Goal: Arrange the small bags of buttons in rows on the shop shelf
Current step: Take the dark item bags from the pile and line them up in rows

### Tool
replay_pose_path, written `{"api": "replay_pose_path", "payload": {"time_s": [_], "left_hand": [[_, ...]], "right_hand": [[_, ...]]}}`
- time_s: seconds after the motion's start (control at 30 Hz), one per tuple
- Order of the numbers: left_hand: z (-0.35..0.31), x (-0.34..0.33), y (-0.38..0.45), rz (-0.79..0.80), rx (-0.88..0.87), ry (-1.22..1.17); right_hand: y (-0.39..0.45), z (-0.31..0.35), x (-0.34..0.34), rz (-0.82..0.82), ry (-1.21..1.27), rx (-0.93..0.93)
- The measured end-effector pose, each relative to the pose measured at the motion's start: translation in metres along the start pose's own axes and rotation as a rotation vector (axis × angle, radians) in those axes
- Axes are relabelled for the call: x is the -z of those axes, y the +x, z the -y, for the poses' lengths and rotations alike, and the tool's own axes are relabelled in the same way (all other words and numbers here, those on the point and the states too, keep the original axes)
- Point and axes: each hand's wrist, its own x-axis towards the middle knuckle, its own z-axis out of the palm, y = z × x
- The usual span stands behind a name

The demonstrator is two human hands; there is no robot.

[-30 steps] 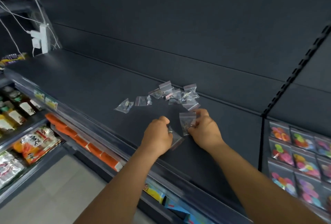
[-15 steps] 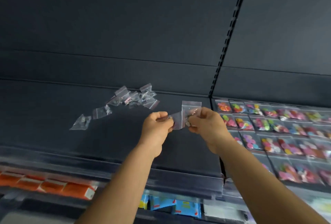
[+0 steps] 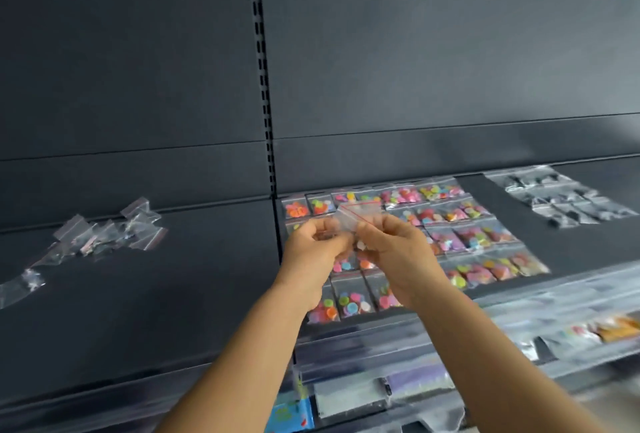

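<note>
Holding a small clear bag (image 3: 356,216) between them, the left hand (image 3: 317,252) and right hand (image 3: 393,252) were raised together above the shelf (image 3: 214,280), over the left end of the rows of coloured button bags (image 3: 460,235). Fingers of both hands were curled and pinched on plastic; the bag's red-lined top edge stood clear above the knuckles, its lower part hidden behind them. Motion blur prevented telling whether the left hand gripped the same bag or a second one. The laid-out rows ran from just right of the slotted upright (image 3: 266,121) toward the right, reaching from the back wall almost to the front edge. Well apart, toward the back right of the shelf, lay a tidy group of clear bags with dark contents (image 3: 561,200). On the left section, a loose heap of clear bags (image 3: 107,231) lay near the back edge, with a stray bag (image 3: 27,282) toward the left edge; these looked unsorted, so the task was judged partly done. Risks judged from here: the slippery film could slide out of a light pinch and drop onto the rows, knocking neighbours askew; a forearm lowered carelessly could sweep the front-edge bags off the shelf; if two bags were in fact held, one could fall unnoticed.
</note>
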Motion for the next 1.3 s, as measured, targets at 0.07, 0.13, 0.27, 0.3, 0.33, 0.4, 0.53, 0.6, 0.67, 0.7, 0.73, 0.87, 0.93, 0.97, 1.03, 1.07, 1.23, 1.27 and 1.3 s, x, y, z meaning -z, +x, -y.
{"api": "replay_pose_path", "payload": {"time_s": [0.07, 0.13, 0.27, 0.3, 0.33, 0.4, 0.53, 0.6, 0.67, 0.7, 0.73, 0.87, 0.93, 0.97, 1.03, 1.07, 1.23, 1.27, 1.3], "left_hand": [[0.003, -0.031, -0.001, 0.087, 0.008, 0.026], [0.007, -0.063, -0.003, 0.16, 0.018, 0.029], [0.015, -0.133, -0.007, 0.278, 0.028, 0.066], [0.017, -0.151, -0.008, 0.298, 0.026, 0.075], [0.018, -0.167, -0.008, 0.31, 0.026, 0.077], [0.02, -0.2, -0.008, 0.308, 0.027, 0.066], [0.027, -0.255, -0.007, 0.296, 0.009, 0.077], [0.032, -0.278, -0.006, 0.301, 0.002, 0.098], [0.036, -0.299, -0.006, 0.312, -0.009, 0.113], [0.037, -0.309, -0.005, 0.316, -0.022, 0.119], [0.038, -0.319, -0.003, 0.317, -0.042, 0.137], [0.04, -0.353, 0.009, 0.343, -0.111, 0.205], [0.042, -0.367, 0.017, 0.367, -0.108, 0.211], [0.043, -0.374, 0.022, 0.382, -0.104, 0.21], [0.044, -0.386, 0.034, 0.431, -0.101, 0.218], [0.043, -0.392, 0.041, 0.455, -0.107, 0.235], [0.038, -0.417, 0.078, 0.473, -0.122, 0.219], [0.037, -0.421, 0.085, 0.472, -0.125, 0.214], [0.036, -0.425, 0.091, 0.473, -0.131, 0.211]], "right_hand": [[0.001, 0.005, 0.035, -0.046, 0.045, -0.006], [0.001, 0.012, 0.072, -0.095, 0.072, 0.003], [0.003, 0.024, 0.145, -0.183, 0.094, 0.029], [0.003, 0.026, 0.163, -0.195, 0.097, 0.032], [0.003, 0.028, 0.181, -0.205, 0.096, 0.034], [0.003, 0.033, 0.215, -0.217, 0.079, 0.03], [0.003, 0.037, 0.272, -0.242, 0.071, 0.031], [0.002, 0.038, 0.296, -0.283, 0.068, 0.031], [0.002, 0.039, 0.317, -0.315, 0.066, 0.037], [0.002, 0.04, 0.326, -0.327, 0.066, 0.036], [0.003, 0.04, 0.334, -0.335, 0.066, 0.033], [0.008, 0.04, 0.36, -0.373, 0.066, 0.008], [0.012, 0.039, 0.372, -0.4, 0.086, -0.006], [0.015, 0.039, 0.378, -0.411, 0.091, -0.012], [0.023, 0.04, 0.388, -0.43, 0.082, -0.022], [0.028, 0.041, 0.392, -0.439, 0.073, -0.027], [0.057, 0.05, 0.408, -0.442, 0.08, -0.021], [0.063, 0.052, 0.41, -0.444, 0.081, -0.017], [0.069, 0.053, 0.413, -0.456, 0.07, -0.015]]}}
